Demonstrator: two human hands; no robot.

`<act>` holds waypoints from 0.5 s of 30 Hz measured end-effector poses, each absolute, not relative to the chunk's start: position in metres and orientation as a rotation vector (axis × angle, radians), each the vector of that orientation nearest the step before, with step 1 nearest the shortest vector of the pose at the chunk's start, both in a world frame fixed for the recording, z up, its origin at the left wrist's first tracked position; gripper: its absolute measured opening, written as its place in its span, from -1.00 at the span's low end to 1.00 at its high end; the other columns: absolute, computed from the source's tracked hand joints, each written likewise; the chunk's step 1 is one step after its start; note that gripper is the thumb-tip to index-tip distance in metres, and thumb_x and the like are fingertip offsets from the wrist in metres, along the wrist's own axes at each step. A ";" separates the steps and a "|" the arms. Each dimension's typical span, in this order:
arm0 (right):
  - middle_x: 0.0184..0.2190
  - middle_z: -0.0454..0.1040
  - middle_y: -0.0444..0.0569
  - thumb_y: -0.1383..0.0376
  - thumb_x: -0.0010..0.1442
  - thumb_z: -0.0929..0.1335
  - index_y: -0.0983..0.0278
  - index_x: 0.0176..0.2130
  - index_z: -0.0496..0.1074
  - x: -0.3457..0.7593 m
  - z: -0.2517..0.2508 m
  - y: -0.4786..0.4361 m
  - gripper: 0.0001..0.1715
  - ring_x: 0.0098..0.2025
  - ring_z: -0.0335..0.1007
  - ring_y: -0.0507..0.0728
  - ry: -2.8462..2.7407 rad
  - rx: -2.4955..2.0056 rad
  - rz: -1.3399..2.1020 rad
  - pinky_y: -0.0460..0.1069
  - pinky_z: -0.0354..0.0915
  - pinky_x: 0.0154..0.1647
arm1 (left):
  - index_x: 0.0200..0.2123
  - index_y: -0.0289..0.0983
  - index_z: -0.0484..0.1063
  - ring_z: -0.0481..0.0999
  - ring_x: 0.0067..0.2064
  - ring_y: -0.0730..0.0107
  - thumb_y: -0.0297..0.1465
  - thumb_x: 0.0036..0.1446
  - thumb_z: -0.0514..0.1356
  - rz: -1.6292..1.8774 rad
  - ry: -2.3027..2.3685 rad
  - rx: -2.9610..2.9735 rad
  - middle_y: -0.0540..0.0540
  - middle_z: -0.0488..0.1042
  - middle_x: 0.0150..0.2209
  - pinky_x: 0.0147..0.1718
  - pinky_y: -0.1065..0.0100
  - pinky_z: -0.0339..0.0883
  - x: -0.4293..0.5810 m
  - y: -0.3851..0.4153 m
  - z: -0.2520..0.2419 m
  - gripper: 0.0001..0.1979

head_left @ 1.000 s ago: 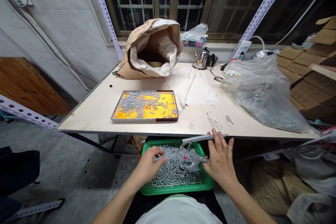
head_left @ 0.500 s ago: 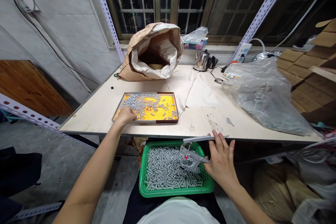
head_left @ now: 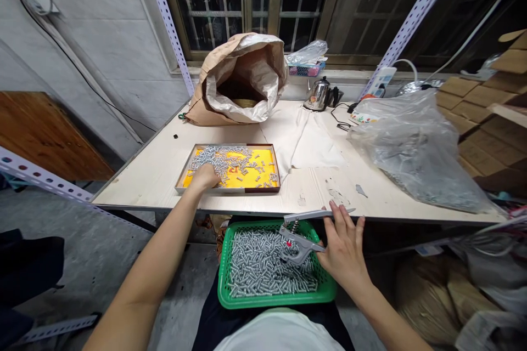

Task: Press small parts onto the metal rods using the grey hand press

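Observation:
My left hand (head_left: 206,176) reaches over the front edge of a shallow tray (head_left: 262,190) with a yellow bottom. Its fingers are bent down among small silver screw-like pieces (head_left: 214,158); the fingertips are hidden, so what they pinch cannot be made out. In my right hand (head_left: 345,247) is a pair of silver spring-loaded pliers (head_left: 302,245) with a red spot. Its fingers lie over the upper handle and the thumb side is at the lower one. The plier jaws hang over a green basket (head_left: 278,301) full of silver spring-like or threaded pieces (head_left: 267,269).
A gaping brown paper sack (head_left: 197,101) lies behind the tray. Farther right stand a metal kettle (head_left: 317,94) and a clear plastic bag (head_left: 411,148) of small parts. Cardboard boxes (head_left: 489,120) are stacked at the right. The table's front edge (head_left: 382,217) runs just behind the basket.
My left hand has shifted slightly right and deeper into the pieces in the tray. My right hand and the pliers have moved a little to the left and up.

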State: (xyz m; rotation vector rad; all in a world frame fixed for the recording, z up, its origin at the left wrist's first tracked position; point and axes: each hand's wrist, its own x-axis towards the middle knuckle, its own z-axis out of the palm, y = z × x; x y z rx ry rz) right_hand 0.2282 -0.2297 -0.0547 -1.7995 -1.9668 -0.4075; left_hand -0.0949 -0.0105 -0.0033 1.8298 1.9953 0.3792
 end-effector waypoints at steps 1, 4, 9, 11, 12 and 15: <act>0.27 0.05 0.25 0.41 0.02 0.22 0.44 0.03 0.25 0.229 -0.054 -0.230 -0.46 0.33 -0.15 0.32 -1.962 -1.801 -0.408 0.42 -0.31 0.27 | -0.66 -0.29 0.37 0.48 -0.37 0.18 -0.51 -0.26 0.23 0.425 1.999 1.840 -0.13 0.45 -0.60 -0.40 0.34 0.23 -0.094 -0.013 -0.002 -0.93; 0.27 0.03 0.26 0.40 0.03 0.22 0.44 0.05 0.23 0.231 -0.052 -0.228 -0.45 0.33 -0.16 0.34 -1.952 -1.808 -0.402 0.44 -0.29 0.25 | -0.44 -0.33 0.44 0.48 -0.27 0.22 -0.45 -0.09 0.15 0.604 2.021 1.872 -0.17 0.51 -0.41 -0.32 0.34 0.27 -0.087 -0.035 0.002 -0.90; 0.28 0.00 0.27 0.43 -0.02 0.23 0.45 0.07 0.21 0.228 -0.047 -0.220 -0.39 0.34 -0.22 0.34 -1.963 -1.814 -0.382 0.45 -0.28 0.25 | -0.24 -0.34 0.42 0.44 -0.47 0.41 -0.33 -0.05 0.20 0.862 1.341 1.421 -0.05 0.46 -0.46 -0.44 0.39 0.29 -0.043 -0.112 -0.009 -0.71; 0.28 0.01 0.27 0.44 -0.04 0.24 0.46 0.07 0.22 0.225 -0.046 -0.215 -0.38 0.35 -0.24 0.32 -1.971 -1.809 -0.377 0.44 -0.30 0.26 | -0.35 -0.32 0.43 0.43 -0.50 0.43 -0.29 -0.14 0.29 0.764 1.129 1.211 -0.01 0.44 -0.51 -0.48 0.40 0.26 -0.023 -0.142 -0.019 -0.73; 0.28 0.00 0.26 0.44 -0.05 0.24 0.46 0.07 0.22 0.224 -0.046 -0.214 -0.37 0.35 -0.25 0.32 -1.977 -1.805 -0.374 0.44 -0.31 0.27 | -0.41 -0.32 0.43 0.42 -0.50 0.44 -0.29 -0.18 0.33 0.727 1.082 1.149 -0.01 0.43 -0.54 -0.49 0.42 0.23 -0.014 -0.153 -0.023 -0.73; 0.29 -0.02 0.26 0.45 -0.09 0.25 0.46 0.06 0.23 0.219 -0.045 -0.211 -0.35 0.35 -0.29 0.30 -2.003 -1.790 -0.370 0.42 -0.35 0.28 | -0.53 -0.32 0.44 0.37 -0.50 0.48 -0.30 -0.27 0.38 0.693 1.068 1.082 -0.01 0.45 -0.56 -0.48 0.44 0.17 0.002 -0.170 -0.036 -0.74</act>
